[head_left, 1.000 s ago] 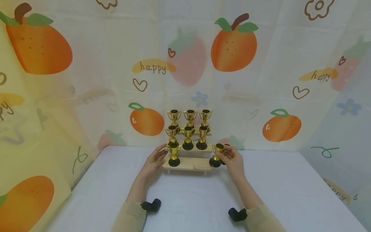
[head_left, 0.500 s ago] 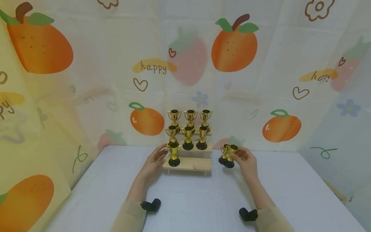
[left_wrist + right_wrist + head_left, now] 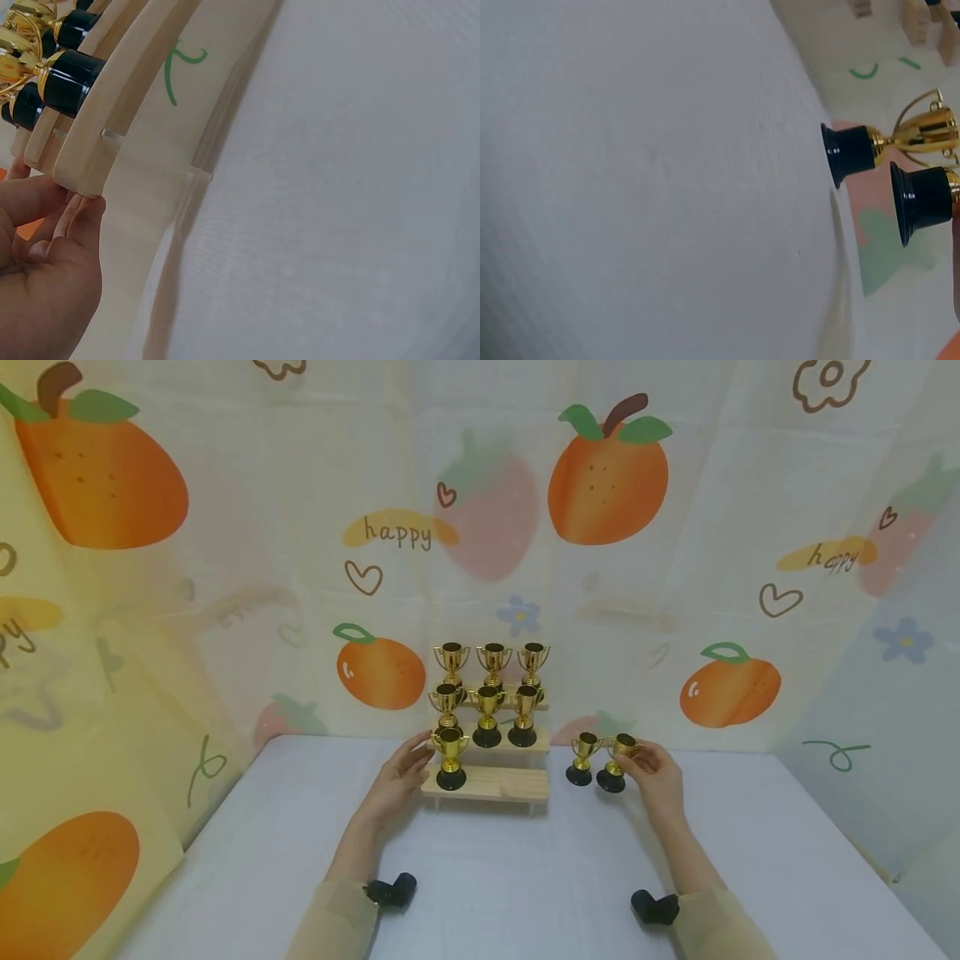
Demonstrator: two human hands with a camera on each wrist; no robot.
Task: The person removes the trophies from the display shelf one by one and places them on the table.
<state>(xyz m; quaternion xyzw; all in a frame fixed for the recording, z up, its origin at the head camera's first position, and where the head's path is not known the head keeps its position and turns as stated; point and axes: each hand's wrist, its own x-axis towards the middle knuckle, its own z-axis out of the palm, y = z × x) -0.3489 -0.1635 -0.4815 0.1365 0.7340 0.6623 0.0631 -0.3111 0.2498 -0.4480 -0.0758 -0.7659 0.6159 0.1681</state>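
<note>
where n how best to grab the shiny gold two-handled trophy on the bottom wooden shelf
Pinch the shiny gold trophy at its narrow stem, probably coming from the right: it stands upright, the stem narrows between cup and black base, and the pale wooden shelf is bare on that side.

The light on my white tablecloth [image 3: 480, 877] is soft and a bit dim. The left side of the printed wall cloth [image 3: 247, 510] looks yellow, and the right side looks gray-blue. A faint shadow lies under the wooden shelf [image 3: 502, 783]. The front gold trophy [image 3: 450, 755] on it has little shiny spots. In my left wrist view, the front board bends like a bow, and my left hand [image 3: 51, 266] looks clear. My right wrist view is hazier, with a dark bottom left corner.
</note>
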